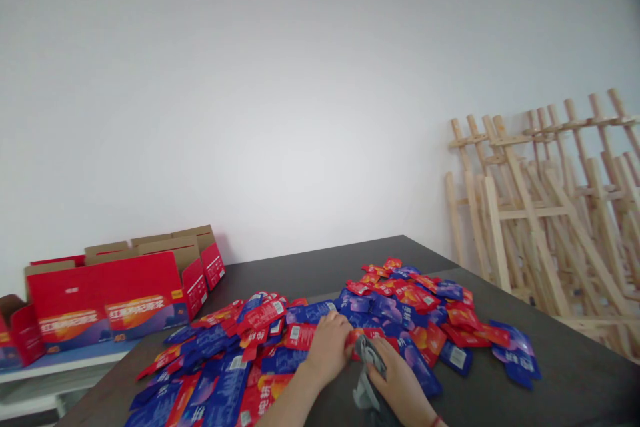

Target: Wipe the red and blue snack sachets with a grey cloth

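Note:
My left hand (327,345) is closed at the left end of a red sachet (358,335), its fingers curled and partly hidden from view. In my right hand (397,380) is a crumpled grey cloth (367,373), pressed against the same sachet close to my left hand. Red and blue sachets lie in a heap (220,340) left of my hands. Another spread of them (400,310) reaches behind and to the right, and a few blue sachets (520,357) sit apart at the far right.
The dark table (370,253) stands against a white wall. At the left, several open red cartons (105,293) rest on a white shelf unit (75,380). Wooden easels (530,213) lean on the wall beyond the table's right edge.

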A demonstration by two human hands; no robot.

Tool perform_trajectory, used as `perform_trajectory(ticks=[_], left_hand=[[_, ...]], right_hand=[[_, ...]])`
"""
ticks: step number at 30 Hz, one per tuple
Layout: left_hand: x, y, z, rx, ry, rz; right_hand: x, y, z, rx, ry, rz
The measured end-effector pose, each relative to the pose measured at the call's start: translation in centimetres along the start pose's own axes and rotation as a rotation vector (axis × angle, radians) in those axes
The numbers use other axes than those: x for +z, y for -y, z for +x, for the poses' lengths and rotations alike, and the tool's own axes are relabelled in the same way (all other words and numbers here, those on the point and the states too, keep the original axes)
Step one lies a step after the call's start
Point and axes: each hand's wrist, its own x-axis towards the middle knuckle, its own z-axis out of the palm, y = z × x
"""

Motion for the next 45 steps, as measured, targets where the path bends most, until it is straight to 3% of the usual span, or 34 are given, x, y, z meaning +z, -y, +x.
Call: perform_trajectory(ticks=[4, 7, 10, 12, 15, 19, 22, 24, 27, 30, 35, 40, 42, 45], left_hand=[[3.1, -2.0, 2.9, 0.05, 0.064, -0.07], [2.9, -1.5, 3.3, 0.023, 0.074, -0.088], [2.0, -0.5, 2.6, -0.142, 0.027, -0.242], [2.0, -0.1, 1.7, -0.292, -0.109, -0.488], [3.5, -0.6, 0.3, -0.429, -0.288, -1.003], [5.8, -2.4, -1.0, -0.474, -0.302, -1.558], [5.2, -2.5, -1.0, -0.515, -0.27, -1.78], [3.8, -1.7, -0.6, -0.522, -0.221, -1.79], [2.4, -0.5, 0.2, -0.455, -0.165, -1.625], [3.2, -0.2, 0.6, -0.425, -0.271, -1.542], [5.4, 0.2, 0.3, -0.499, -0.421, -1.607], [4.3, 2.4, 0.0, -0.587, -0.523, -1.476], [3.7, 3.0, -0.1, -0.566, -0.54, -1.477], [3.3, 3.4, -0.1, -0.533, -0.545, -1.434]], right_hand=[[0.3, -0.8, 0.0, -0.001, -0.053, 0.034], [0.4, -1.2, 0.0, -0.01, -0.095, 0.049], [0.3, -1.7, 0.1, 0.014, -0.15, 0.056], [0.2, -1.8, 0.3, 0.047, -0.22, 0.068], [-0.1, -0.8, 0.7, 0.067, -0.279, 0.101], [-0.5, 2.4, 1.0, -0.008, -0.15, 0.071], [-1.2, 4.5, 1.2, -0.081, -0.018, -0.028], [-1.9, 5.5, 1.6, -0.107, 0.044, -0.096], [-2.8, 6.7, 2.5, -0.103, 0.066, -0.186], [-2.9, 7.6, 3.2, -0.119, 0.049, -0.265], [-0.9, 7.5, 2.6, -0.242, 0.151, -0.381], [0.1, 5.3, 0.8, -0.332, 0.338, -0.462], [-0.4, 4.4, 0.8, -0.285, 0.349, -0.458], [-1.9, 3.2, 1.8, -0.102, 0.241, -0.391]])
